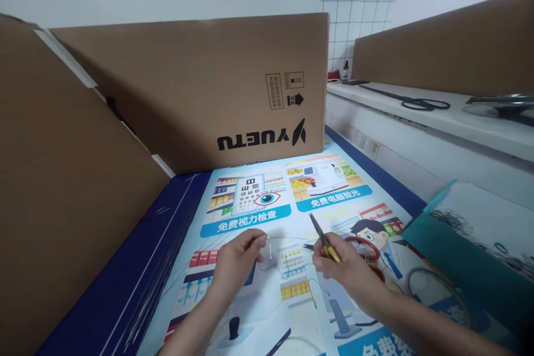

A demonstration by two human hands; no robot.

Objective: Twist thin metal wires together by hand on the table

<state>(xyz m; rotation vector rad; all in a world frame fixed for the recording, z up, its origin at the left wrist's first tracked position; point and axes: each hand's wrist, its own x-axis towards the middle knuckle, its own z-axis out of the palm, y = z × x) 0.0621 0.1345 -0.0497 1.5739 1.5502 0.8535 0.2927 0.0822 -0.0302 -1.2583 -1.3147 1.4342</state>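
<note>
My left hand [240, 258] is closed in a pinch on one end of a thin wire [287, 273] that loops across the printed poster [258, 217]. My right hand [344, 270] is closed on small yellow-handled snips [323, 240], blades pointing up and away, and also seems to pinch the wire's other end. Both hands hover just above the poster, a short gap between them. The wire trails down toward me over the poster.
A large cardboard box [200, 89] stands behind the poster, another cardboard panel [62, 189] leans at the left. A teal box [467, 250] with small dark rings sits at right. Black scissors [421, 103] lie on the white ledge [417, 122]. A wire coil [438, 289] lies near my right forearm.
</note>
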